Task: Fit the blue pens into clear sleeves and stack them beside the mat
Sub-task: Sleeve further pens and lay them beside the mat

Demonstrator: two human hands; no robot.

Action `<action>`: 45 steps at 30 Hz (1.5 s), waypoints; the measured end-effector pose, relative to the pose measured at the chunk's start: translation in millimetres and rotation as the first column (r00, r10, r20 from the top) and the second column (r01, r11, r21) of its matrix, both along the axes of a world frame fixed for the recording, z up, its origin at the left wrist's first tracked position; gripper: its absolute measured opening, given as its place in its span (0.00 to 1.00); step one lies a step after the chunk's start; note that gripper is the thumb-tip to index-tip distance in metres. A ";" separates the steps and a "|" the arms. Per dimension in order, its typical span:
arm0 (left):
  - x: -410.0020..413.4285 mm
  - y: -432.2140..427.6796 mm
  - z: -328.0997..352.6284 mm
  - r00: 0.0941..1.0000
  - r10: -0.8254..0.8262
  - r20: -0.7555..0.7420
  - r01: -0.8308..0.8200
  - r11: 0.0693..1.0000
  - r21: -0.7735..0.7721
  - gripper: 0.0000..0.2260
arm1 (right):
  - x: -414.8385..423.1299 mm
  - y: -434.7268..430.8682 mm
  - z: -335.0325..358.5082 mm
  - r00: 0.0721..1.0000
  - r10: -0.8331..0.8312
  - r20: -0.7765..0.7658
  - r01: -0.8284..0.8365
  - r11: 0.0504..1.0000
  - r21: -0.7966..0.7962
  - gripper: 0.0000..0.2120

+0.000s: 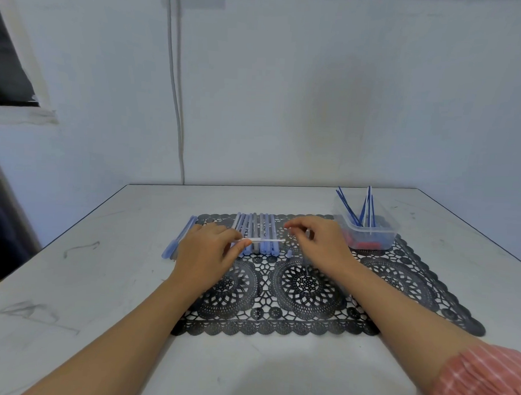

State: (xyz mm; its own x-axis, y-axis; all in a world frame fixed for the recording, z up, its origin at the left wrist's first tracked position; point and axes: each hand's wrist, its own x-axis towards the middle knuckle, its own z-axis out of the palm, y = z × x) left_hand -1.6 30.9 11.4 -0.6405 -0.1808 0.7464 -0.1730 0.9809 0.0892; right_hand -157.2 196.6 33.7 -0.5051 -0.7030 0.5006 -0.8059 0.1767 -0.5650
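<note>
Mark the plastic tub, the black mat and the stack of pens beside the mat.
plastic tub (368,230): head view, on its front rim.
black mat (306,283): head view, on the bare middle rosette.
stack of pens (178,241): head view, on the middle of the bundle.

1 head-worn camera (wide-angle) looks forward and down across table (100,280), mat (306,283) close below, wall (287,109) beyond.
</note>
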 end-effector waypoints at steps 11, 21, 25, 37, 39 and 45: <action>-1.2 -0.2 -0.5 1.000 0.018 0.007 -0.018 0.997 -0.075 0.18 | 25.6 -7.5 -6.7 0.865 0.221 -0.451 -0.207 0.975 0.081 0.19; 0.3 -0.2 0.7 0.998 0.059 0.008 -0.059 0.996 -0.074 0.16 | 30.0 -10.4 -5.7 0.745 0.164 -0.646 -0.107 0.986 0.126 0.18; 0.2 0.3 0.5 0.999 0.050 0.009 -0.050 0.996 -0.069 0.17 | 21.9 -10.0 -5.9 0.710 0.062 -0.701 0.000 0.996 0.088 0.17; -0.6 0.9 0.5 0.998 0.067 0.009 -0.066 0.997 -0.042 0.20 | 6.0 -8.5 -8.6 0.706 0.010 -0.708 0.070 0.994 0.084 0.17; -0.5 0.4 0.1 0.997 0.075 0.010 -0.075 0.996 -0.047 0.20 | 5.2 -7.7 -8.0 0.707 -0.002 -0.707 0.092 0.992 0.089 0.20; -0.4 -1.4 -0.8 0.996 0.092 0.015 -0.091 0.994 -0.059 0.19 | -6.2 -4.9 -7.4 0.740 -0.149 -0.655 0.267 0.960 0.082 0.18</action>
